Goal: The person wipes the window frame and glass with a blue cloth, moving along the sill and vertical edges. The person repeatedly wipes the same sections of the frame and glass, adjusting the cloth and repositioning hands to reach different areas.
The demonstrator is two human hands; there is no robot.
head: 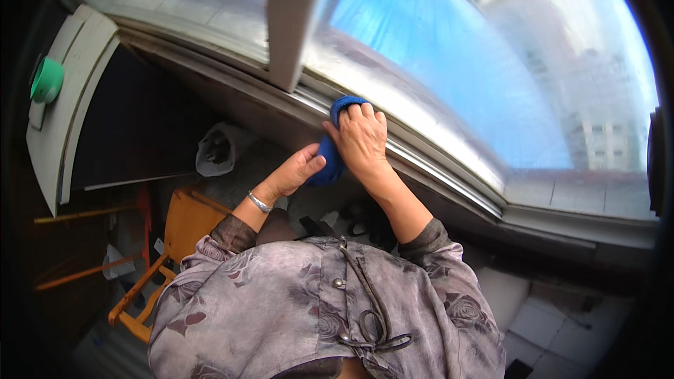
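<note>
A blue cloth [327, 166] hangs between my two hands at the window sill. My right hand [363, 134] presses the cloth's upper end onto the metal window track [447, 181], fingers bent over it. Lower and to the left, my left hand [295, 171] holds the cloth's hanging part, thumb on the near side; its other fingers are partly hidden. A silver bracelet [260, 202] circles the left wrist. Just beyond the hands rises the upright window frame post [295, 26], with a glass pane [432, 73] to its right.
At the left stands a white cabinet or table [79, 100] with a green cup-like container [47, 80] on it. A white plastic bag [215, 152] sits below the sill. A wooden chair [192, 221] is beside my left arm. White boxes or tiles [537, 321] lie at lower right.
</note>
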